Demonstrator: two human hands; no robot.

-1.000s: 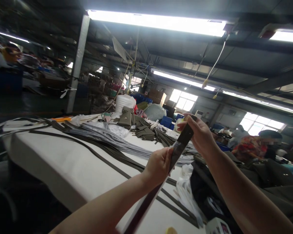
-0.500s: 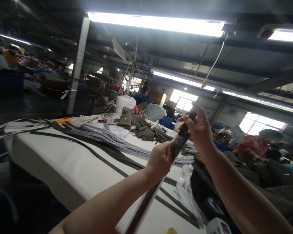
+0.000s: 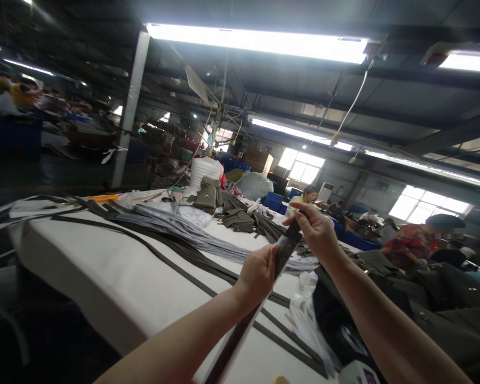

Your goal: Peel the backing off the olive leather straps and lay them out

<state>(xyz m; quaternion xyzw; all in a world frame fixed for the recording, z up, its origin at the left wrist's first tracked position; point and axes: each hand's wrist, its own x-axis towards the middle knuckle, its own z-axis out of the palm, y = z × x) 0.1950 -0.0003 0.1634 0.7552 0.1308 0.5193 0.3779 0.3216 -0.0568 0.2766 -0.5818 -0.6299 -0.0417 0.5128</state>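
Note:
A long dark strap (image 3: 287, 247), glossy as if in a clear plastic sleeve, slants from the bottom of the view up between my hands. My left hand (image 3: 259, 269) is closed round it partway along, thumb on top. Just above, my right hand (image 3: 312, 226) pinches the strap's upper end between thumb and fingers. Beneath and behind my hands, several loose olive straps (image 3: 176, 261) run across the white table (image 3: 104, 272). A bundle of straps in clear plastic (image 3: 208, 237) lies beyond my left hand.
Olive bags (image 3: 237, 217) and a white foam roll (image 3: 206, 172) sit at the table's far end. More dark bags (image 3: 436, 293) are piled at right, by white strips (image 3: 306, 309). A metal post (image 3: 130, 106) stands left. Co-workers (image 3: 412, 240) sit beyond.
My right hand has come down and left, closer to my left hand, and the strap's top end is lower. My left hand has shifted slightly down and left.

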